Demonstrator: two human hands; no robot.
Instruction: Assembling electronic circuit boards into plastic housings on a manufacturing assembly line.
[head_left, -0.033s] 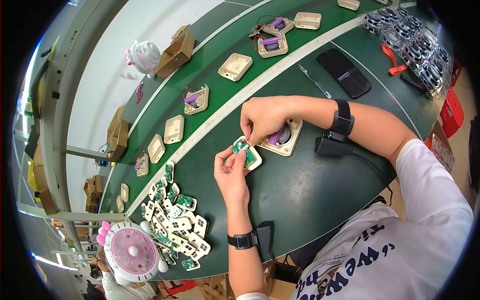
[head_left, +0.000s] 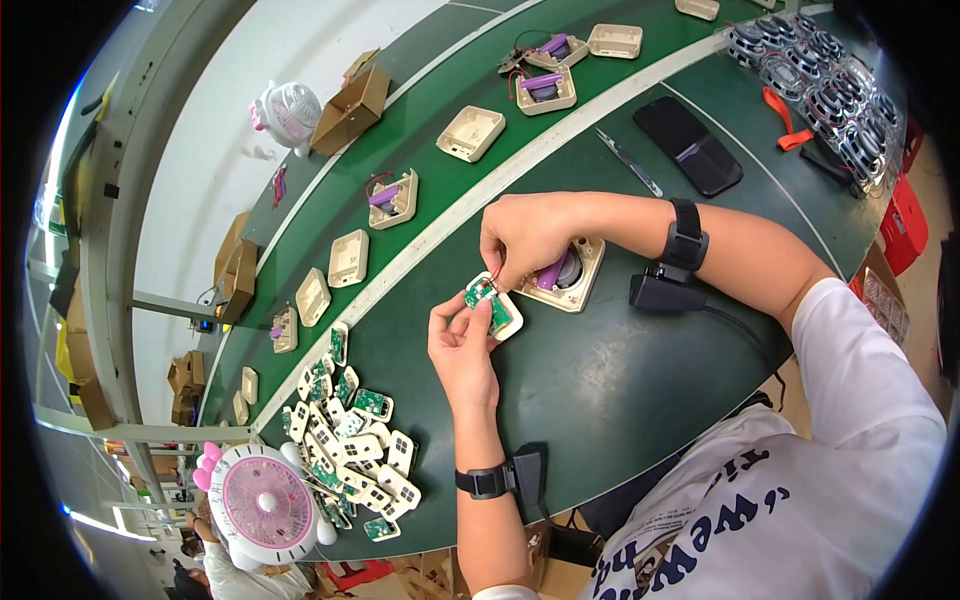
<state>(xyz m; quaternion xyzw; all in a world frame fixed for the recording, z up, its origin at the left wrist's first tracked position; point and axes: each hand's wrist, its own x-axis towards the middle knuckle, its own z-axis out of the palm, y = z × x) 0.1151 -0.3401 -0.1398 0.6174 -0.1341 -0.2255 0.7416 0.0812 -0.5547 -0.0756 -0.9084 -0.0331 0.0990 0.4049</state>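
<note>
My left hand [head_left: 463, 350] is closed on a small green circuit board [head_left: 500, 317] set in a cream cover, with the thumb across its face. Above it, my right hand [head_left: 535, 240] pinches thin red wires [head_left: 496, 272] at the board's upper edge; the fingertips partly hide where they meet it. Just right of the board lies an open cream housing [head_left: 590, 290] on the table. Inside sit a purple battery cell [head_left: 551, 274] and a round dark speaker [head_left: 571, 270], partly covered by my right hand.
Several cream-backed boards [head_left: 360, 447] lie heaped at left, beside a pink and white fan [head_left: 266, 505]. Cream housings [head_left: 471, 134] stand along the green belt [head_left: 420, 130]. Tweezers [head_left: 630, 162], a black phone [head_left: 688, 146] and many speakers [head_left: 815, 90] lie at far right.
</note>
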